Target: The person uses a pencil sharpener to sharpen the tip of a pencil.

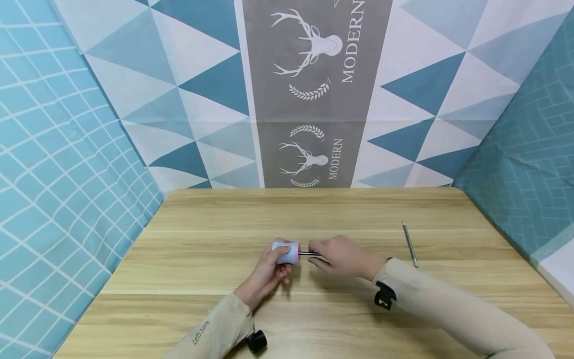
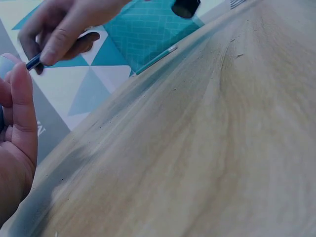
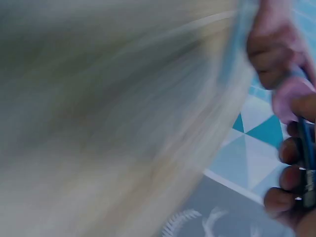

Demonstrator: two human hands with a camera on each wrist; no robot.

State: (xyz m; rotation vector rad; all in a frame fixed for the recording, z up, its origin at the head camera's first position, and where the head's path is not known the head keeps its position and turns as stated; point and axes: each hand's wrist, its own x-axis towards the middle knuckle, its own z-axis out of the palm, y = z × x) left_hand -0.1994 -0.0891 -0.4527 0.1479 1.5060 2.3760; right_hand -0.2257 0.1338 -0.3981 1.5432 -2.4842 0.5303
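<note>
My left hand (image 1: pixel 263 273) grips a small light-blue barrel with a pink end, apparently a pencil sharpener (image 1: pixel 282 253), with the thumb on its side. A dark pencil (image 1: pixel 307 253) runs into the pink end, and my right hand (image 1: pixel 344 257) pinches it between thumb and fingers. Both hands are just above the middle of the table. In the right wrist view the pink face of the sharpener (image 3: pixel 285 102) shows beside the pencil (image 3: pixel 306 148); its tip is hidden inside. The left wrist view shows the right-hand fingers (image 2: pixel 57 44) curled about the pencil's shaft.
Another pencil (image 1: pixel 410 244), greenish-grey, lies on the wooden table (image 1: pixel 202 214) to the right of my right hand. Patterned cloth (image 1: pixel 202 99) hangs behind the table, with blue cloth at both sides. A white surface (image 1: pixel 558 267) edges in at the far right.
</note>
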